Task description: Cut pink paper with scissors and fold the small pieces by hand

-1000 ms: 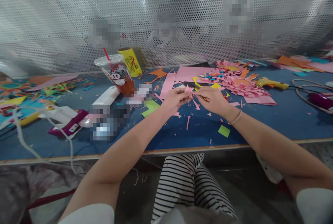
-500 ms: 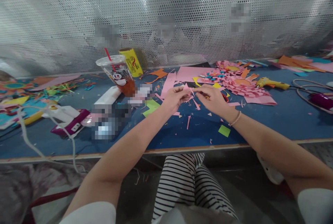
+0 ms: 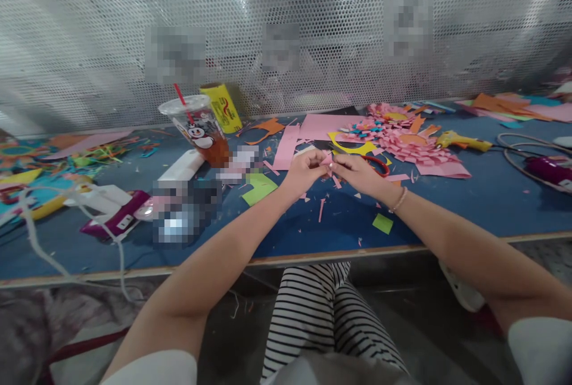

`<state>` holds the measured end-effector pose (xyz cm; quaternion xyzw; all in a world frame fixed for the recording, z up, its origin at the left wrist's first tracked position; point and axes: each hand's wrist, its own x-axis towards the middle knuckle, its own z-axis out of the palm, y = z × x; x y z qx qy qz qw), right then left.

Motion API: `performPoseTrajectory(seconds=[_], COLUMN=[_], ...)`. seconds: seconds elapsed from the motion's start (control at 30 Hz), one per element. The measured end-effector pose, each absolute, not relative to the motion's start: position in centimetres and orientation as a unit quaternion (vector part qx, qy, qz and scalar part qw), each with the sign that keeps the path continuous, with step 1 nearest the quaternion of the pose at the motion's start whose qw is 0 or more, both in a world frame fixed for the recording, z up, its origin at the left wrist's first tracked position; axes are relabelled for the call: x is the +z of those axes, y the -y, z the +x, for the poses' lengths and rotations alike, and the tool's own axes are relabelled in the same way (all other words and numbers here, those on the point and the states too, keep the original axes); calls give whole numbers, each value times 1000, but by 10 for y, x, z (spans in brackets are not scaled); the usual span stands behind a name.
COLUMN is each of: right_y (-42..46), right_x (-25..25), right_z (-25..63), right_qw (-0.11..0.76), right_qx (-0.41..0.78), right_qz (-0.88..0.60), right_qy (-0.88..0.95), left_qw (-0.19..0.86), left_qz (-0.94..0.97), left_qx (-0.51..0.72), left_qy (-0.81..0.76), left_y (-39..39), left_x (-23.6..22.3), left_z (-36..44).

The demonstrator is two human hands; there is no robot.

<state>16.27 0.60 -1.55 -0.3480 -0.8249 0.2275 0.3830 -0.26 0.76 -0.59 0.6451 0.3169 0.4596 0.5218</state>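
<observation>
A small piece of pink paper (image 3: 328, 160) is pinched between both hands above the middle of the table. My left hand (image 3: 304, 171) grips it from the left, fingers curled. From the right, my right hand (image 3: 356, 174) pinches its edge, and the fingertips of the two hands nearly meet. Much of the paper is hidden by the fingers. Just behind my right hand lie scissors with red handles (image 3: 378, 164), partly covered. Beyond the hands are a yellow paper offcut (image 3: 357, 145), a pink sheet (image 3: 328, 127) and pink fringed paper flowers (image 3: 407, 145).
A yellow glue gun (image 3: 465, 141) lies to the right, by a purple power strip (image 3: 549, 170) and cable. On the left stand a drink cup with a straw (image 3: 196, 129) and a yellow tube (image 3: 222, 108). Another purple power strip (image 3: 117, 218) sits nearer. A perforated metal panel (image 3: 313, 33) rises behind.
My right hand has closed in on my left, with its fingers now pressed on the pink paper. The paper's raised point has dropped lower between the fingers. The scissors' handles show more.
</observation>
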Motion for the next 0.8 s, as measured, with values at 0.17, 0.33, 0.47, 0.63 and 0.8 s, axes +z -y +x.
performPoseTrajectory(seconds=[0.17,0.33,0.47,0.63,0.8], right_y=[-9,-7,-7,-9,-10], right_x=[-13,-11,-13,-16,-18], right_z=[169,168,168,165,166], right_qw=[359,358,395,420,430], right_qx=[192,189,230,299,359], right_qz=[-339,-344,-369,-371,-360], right_qy=[848,847,809,772,747], left_qw=[563,573,607,624,588], left_qz=[625,621,590,566,560], left_qx=[445,430,426,438,478], left_qy=[-308,-319,-318,-314,-334], left_y=[-8,-14,-15,-13,-16], left_x=[-7,-10,-10,-10,-12], left_z=[-3,-4,-6,-4,-2])
